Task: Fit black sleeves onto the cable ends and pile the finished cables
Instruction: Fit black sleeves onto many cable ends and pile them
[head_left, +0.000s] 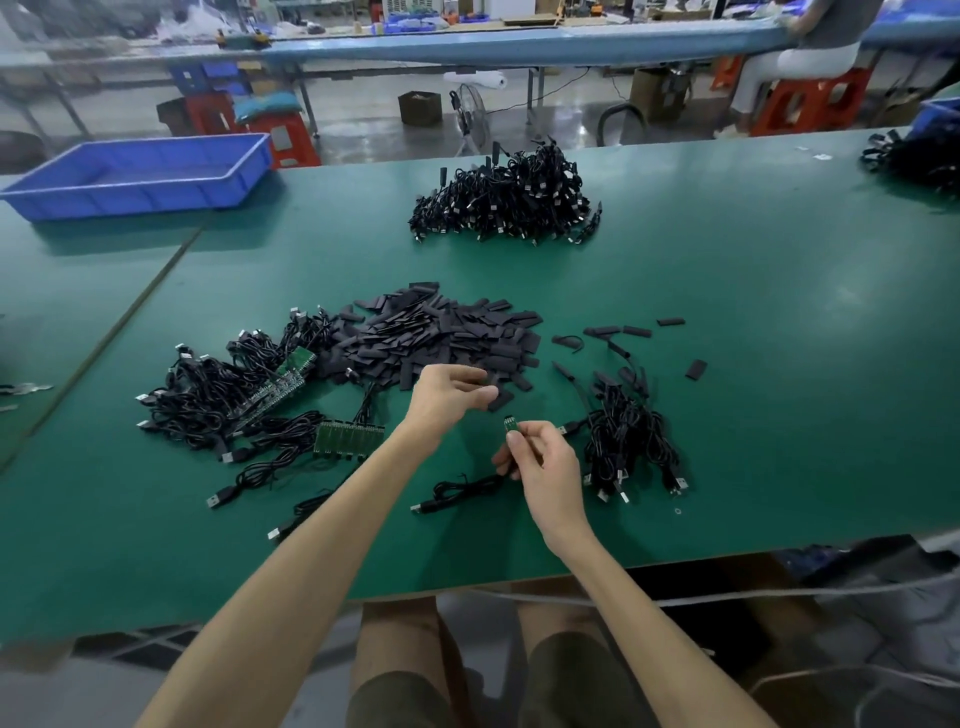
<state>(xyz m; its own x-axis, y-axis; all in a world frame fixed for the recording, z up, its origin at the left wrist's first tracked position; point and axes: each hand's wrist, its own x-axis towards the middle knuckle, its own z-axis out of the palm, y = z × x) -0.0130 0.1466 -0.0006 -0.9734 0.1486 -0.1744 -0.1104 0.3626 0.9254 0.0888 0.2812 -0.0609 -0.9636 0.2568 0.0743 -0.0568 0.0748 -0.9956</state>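
Your right hand (543, 460) pinches a cable (462, 489) by its green end, just in front of the sleeve pile (431, 338). Your left hand (449, 395) curls at the pile's near edge; I cannot tell if it holds a sleeve. Bare table (779, 374) lies right of the pile.

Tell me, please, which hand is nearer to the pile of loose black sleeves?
Left. The left hand is at the near edge of the sleeve pile; the right hand pinches a cable end closer to the person, apart from the pile.
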